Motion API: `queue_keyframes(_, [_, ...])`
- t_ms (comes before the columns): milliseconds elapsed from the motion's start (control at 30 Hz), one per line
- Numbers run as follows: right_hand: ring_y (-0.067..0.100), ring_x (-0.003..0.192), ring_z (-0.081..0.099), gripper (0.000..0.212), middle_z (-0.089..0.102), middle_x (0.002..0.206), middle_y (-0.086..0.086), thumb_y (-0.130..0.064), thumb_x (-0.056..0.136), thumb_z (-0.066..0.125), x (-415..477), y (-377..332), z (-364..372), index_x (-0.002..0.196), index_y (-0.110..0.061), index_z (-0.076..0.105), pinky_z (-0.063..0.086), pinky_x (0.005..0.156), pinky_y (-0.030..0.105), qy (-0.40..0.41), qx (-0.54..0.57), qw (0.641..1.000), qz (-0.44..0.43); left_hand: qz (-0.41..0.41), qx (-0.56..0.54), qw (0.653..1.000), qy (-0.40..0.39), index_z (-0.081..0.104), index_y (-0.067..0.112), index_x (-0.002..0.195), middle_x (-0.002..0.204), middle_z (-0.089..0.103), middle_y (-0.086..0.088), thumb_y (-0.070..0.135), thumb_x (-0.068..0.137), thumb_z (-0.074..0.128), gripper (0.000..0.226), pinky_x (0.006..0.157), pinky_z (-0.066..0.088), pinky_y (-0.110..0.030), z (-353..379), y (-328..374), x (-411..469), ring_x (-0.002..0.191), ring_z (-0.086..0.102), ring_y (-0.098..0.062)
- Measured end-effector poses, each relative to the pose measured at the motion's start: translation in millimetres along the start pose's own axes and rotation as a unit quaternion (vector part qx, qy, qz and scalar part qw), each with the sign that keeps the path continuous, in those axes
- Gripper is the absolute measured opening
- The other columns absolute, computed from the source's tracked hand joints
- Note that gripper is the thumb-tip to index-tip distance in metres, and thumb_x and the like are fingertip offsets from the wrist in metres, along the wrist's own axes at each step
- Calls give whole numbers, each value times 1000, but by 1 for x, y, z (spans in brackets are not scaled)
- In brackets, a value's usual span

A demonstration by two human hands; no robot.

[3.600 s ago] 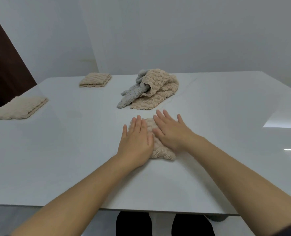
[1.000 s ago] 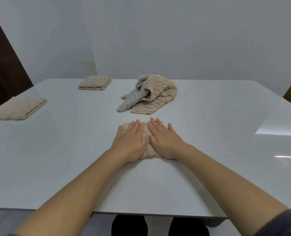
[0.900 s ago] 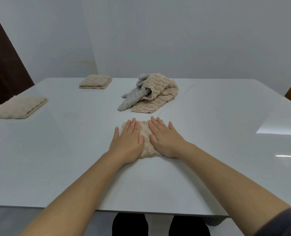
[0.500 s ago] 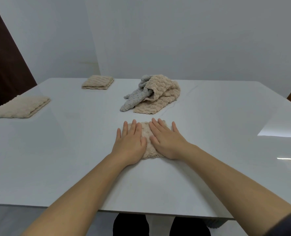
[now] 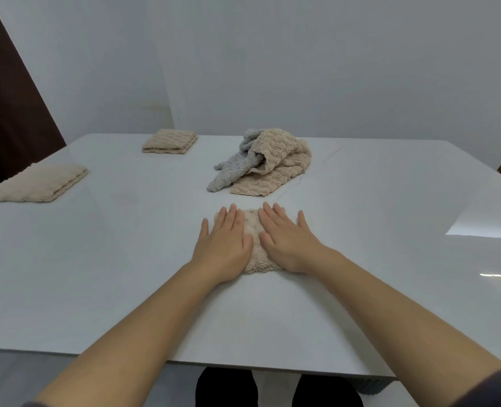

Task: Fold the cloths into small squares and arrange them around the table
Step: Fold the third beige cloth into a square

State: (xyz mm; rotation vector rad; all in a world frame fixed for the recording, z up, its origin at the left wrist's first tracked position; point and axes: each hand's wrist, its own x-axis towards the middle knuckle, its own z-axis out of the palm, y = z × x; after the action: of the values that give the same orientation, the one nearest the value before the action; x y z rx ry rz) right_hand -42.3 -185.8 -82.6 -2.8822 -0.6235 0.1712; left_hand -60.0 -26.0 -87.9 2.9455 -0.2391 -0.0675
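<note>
Left hand (image 5: pixel 224 245) and right hand (image 5: pixel 287 242) flat, grip wide, pressing your folded cloth (image 5: pixel 251 226) mid-frame. Next, likely: pinch it, shift it toward a surface (image 5: pixel 96 274) edge.

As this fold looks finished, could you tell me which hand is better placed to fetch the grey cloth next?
Probably the left hand: the grey cloth trails its loose end beyond that hand's fingertips, while the loose beige cloth covers its right side, ahead of the right hand.

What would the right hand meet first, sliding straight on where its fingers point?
Probably the crumpled beige textured cloth heaped ahead of the right hand; only bare white table lies between.
</note>
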Motion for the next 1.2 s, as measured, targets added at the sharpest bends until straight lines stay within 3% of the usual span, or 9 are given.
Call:
queue_keyframes(300, [12, 150, -11, 59, -13, 163, -2, -39, 105, 12, -11, 20, 3, 156, -16, -7, -10, 119, 51, -18, 44, 998, 45, -79, -9, 997, -7, -3, 7, 154, 163, -8, -7, 41, 102, 11, 64, 121, -4, -45, 4, -23, -2, 149, -9, -18])
queue_keyframes(400, [15, 150, -10, 60, -9, 164, 1, -40, 105, 12, -17, 27, -5, 156, -14, -4, -10, 119, 52, -16, 58, 995, 76, -111, -13, 993, 37, 36, 0, 140, 153, 27, -14, 41, 100, 15, 61, 118, 15, -47, 0, -37, -7, 145, 19, -27])
queue_keyframes(500, [17, 150, -11, 60, -10, 164, 3, -38, 105, 15, -13, 16, -14, 156, -12, -5, -9, 119, 52, 40, 77, 994, 66, -130, -54, 983, 115, 59, 7, 86, 104, 59, -11, 35, 97, 30, 41, 86, 45, -42, -13, -28, -12, 101, 55, -31])
queue_keyframes(700, [19, 150, -10, 65, -8, 164, 4, -43, 104, 18, -1, -6, -2, 156, -11, -4, -6, 119, 54, 17, 53, 998, 31, -281, -328, 897, -93, 51, 9, 83, 70, 56, -7, 32, 89, 54, 25, 48, 35, -20, -56, -15, 13, 46, 48, -18])
queue_keyframes(867, [25, 150, -9, 76, -10, 163, 10, -49, 101, 34, 1, -1, 9, 156, -16, -8, -3, 121, 46, 78, 158, 983, 55, -205, -408, 889, -48, 60, 7, 96, 83, 65, -9, 27, 86, 67, 23, 55, 50, -31, -51, -14, 22, 68, 62, -22])
queue_keyframes(933, [22, 151, 2, 88, 1, 164, 7, -50, 96, 48, 3, 4, 5, 155, -19, -8, 6, 122, 43, 120, 322, 937, 67, -150, -494, 857, 6, 59, 10, 106, 101, 68, -12, 20, 87, 65, 23, 77, 58, -41, -44, -13, 24, 88, 69, -25])
queue_keyframes(1033, [18, 134, 44, 92, 34, 154, -1, -48, 90, 62, 6, 9, -7, 156, -22, 4, 38, 112, 41, 155, 576, 793, 123, -96, -598, 792, 76, 54, 15, 108, 97, 67, -7, 15, 92, 62, 18, 67, 55, -32, -43, -6, 20, 81, 68, -17])
queue_keyframes(1133, [19, 93, 72, 52, 72, 113, 6, -41, 89, 68, 9, 16, -20, 127, -8, 56, 59, 81, 36, 89, 718, 663, 194, -106, -665, 732, 98, 56, 13, 112, 99, 70, -4, 16, 94, 61, 20, 67, 57, -30, -47, 0, 22, 85, 69, -16])
queue_keyframes(1200, [20, 82, 73, 28, 76, 93, 9, -30, 89, 70, 11, 20, -22, 104, -6, 67, 59, 73, 33, 65, 728, 649, 211, -143, -679, 716, 82, 61, 15, 108, 97, 73, -4, 20, 93, 62, 16, 66, 59, -30, -45, -1, 26, 84, 71, -16])
